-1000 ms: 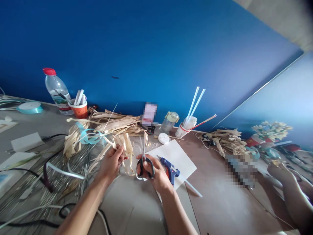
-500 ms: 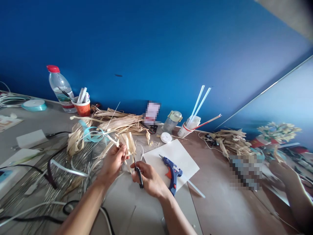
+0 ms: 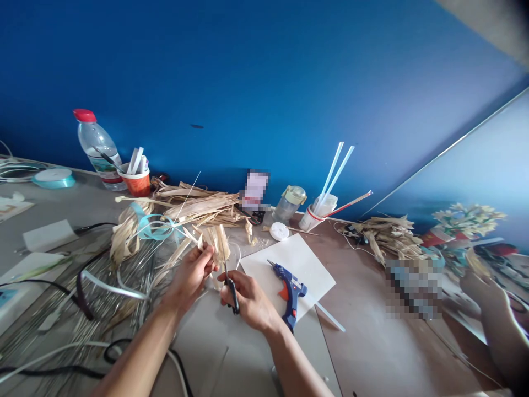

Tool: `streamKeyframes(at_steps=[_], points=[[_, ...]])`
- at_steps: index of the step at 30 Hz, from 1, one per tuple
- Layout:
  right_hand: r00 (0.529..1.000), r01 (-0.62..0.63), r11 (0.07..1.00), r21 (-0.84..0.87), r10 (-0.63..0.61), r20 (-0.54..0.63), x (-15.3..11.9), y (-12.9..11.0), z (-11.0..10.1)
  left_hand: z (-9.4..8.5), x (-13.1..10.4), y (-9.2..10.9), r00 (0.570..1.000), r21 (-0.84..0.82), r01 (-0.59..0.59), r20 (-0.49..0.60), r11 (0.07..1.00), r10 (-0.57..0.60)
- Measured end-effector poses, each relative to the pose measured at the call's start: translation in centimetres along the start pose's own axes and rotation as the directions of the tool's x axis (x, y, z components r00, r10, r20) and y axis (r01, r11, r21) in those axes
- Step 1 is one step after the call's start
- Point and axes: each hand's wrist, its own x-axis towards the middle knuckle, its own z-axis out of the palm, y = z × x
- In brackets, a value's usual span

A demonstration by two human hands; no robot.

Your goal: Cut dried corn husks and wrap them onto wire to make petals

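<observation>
Near the middle of the table, my left hand (image 3: 194, 271) pinches a pale dried corn husk (image 3: 219, 242), a broad, folded strip standing up from the fingertips. My right hand (image 3: 247, 300) grips a pair of scissors (image 3: 233, 295) with dark handles. The scissor blades point up and meet the lower right edge of the husk; how far they are parted is too small to tell. Just right of my right hand, a blue glue gun (image 3: 292, 295) with an orange trigger lies partly on a white sheet (image 3: 312, 270).
Behind my hands lies a heap of dried husks (image 3: 198, 204). Wires (image 3: 82, 314) and cables spread at left, near a bottle (image 3: 99, 149) and a red cup (image 3: 136, 181). A jar (image 3: 289, 204) and a cup of glue sticks (image 3: 312, 218) stand behind. Another person's hand (image 3: 483, 289) is at right.
The whole view has shifted slightly. Both hands keep their hold, with the scissors still at the husk's edge. The other person's hand at right has moved a little.
</observation>
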Motion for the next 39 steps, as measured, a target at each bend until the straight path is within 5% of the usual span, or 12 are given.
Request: streamKeyframes(at_steps=[39], points=[[0.999, 0.010, 0.997, 0.076, -0.013, 0.036, 0.01, -0.33, 0.74, -0.02, -0.05, -0.13, 1.000, 0.076, -0.009, 0.023, 0.997, 0.008]])
